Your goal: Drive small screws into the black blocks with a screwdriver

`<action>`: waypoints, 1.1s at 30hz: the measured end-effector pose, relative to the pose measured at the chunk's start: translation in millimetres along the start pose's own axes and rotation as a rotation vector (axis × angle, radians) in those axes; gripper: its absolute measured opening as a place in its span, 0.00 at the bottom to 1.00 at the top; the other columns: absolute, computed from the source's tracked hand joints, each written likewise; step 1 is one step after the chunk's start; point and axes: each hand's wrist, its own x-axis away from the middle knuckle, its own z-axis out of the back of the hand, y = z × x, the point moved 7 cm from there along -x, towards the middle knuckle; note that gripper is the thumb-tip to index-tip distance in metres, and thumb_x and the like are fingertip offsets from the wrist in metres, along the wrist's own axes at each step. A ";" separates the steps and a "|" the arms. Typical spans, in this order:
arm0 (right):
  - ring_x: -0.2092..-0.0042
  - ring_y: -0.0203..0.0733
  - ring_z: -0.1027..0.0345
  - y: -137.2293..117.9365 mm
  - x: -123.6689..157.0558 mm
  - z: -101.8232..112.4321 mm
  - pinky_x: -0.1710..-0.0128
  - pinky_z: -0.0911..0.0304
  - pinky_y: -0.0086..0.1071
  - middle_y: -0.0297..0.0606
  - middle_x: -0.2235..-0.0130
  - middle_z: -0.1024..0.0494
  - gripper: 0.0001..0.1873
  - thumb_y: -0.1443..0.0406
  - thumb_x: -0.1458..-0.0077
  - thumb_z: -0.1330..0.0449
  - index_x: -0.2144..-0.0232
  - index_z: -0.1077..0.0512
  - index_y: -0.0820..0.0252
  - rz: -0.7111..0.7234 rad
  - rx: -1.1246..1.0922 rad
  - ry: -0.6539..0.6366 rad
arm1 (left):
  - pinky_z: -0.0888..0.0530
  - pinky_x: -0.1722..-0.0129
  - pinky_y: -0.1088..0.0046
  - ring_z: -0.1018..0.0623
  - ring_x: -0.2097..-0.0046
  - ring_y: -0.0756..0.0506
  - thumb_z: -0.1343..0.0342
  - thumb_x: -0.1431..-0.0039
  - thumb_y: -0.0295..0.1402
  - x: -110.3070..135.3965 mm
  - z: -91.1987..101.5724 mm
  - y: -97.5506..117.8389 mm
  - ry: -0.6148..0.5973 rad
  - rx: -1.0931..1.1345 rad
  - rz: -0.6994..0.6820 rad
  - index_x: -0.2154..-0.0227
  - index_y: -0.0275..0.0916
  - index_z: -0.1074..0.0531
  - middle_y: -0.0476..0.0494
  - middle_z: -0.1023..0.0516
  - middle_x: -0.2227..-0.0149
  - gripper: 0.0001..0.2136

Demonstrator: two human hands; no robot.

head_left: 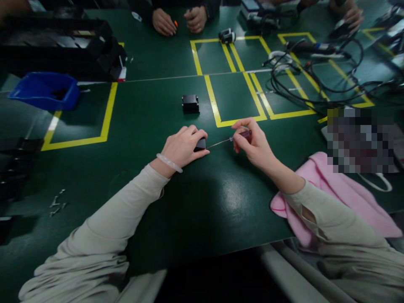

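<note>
My left hand [184,145] is closed over a small black block [200,144] that rests on the green table [176,198]. My right hand [252,143] pinches a thin screwdriver [232,139] by its dark red handle. The shaft lies almost level and its tip touches the right side of the block. A second black block [190,103] sits alone farther back on the table, apart from both hands.
Yellow tape boxes [235,99] mark the table. A blue bin [44,90] and black trays [59,42] stand at the back left. Tangled cables [315,71] lie at the back right, a pink cloth [331,189] under my right arm. Small screws [57,203] lie left. Another person's hands [179,20] rest opposite.
</note>
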 end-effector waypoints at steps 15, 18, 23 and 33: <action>0.78 0.31 0.37 -1.3 -0.5 -0.3 0.77 0.40 0.28 0.24 0.77 0.33 0.13 0.54 0.37 0.39 0.59 0.33 0.56 0.010 0.025 -0.022 | 0.31 0.68 0.71 0.27 0.52 0.41 0.41 0.39 0.47 -0.8 -0.8 -0.3 -0.016 0.005 0.006 0.51 0.44 0.30 0.43 0.27 0.53 0.18; 0.81 0.30 0.40 1.7 -0.8 0.1 0.79 0.42 0.28 0.22 0.82 0.37 0.14 0.53 0.36 0.41 0.64 0.33 0.56 -0.008 0.052 -0.018 | 0.30 0.67 0.70 0.27 0.52 0.41 0.40 0.39 0.47 -0.8 -0.5 -0.3 -0.018 0.007 0.012 0.51 0.44 0.30 0.43 0.28 0.52 0.18; 0.80 0.30 0.38 -0.1 0.4 0.8 0.79 0.42 0.29 0.24 0.78 0.34 0.12 0.55 0.37 0.40 0.60 0.34 0.55 0.015 0.057 -0.004 | 0.30 0.67 0.70 0.27 0.52 0.41 0.40 0.39 0.47 -0.8 -0.1 0.2 -0.019 0.007 0.016 0.51 0.44 0.30 0.44 0.28 0.53 0.18; 0.80 0.31 0.39 -2.7 0.7 0.3 0.78 0.42 0.29 0.24 0.79 0.35 0.12 0.55 0.36 0.41 0.63 0.33 0.56 0.031 0.091 0.003 | 0.30 0.68 0.70 0.27 0.52 0.41 0.41 0.38 0.47 -0.2 -0.2 -0.1 -0.006 0.004 0.007 0.51 0.44 0.30 0.44 0.28 0.53 0.18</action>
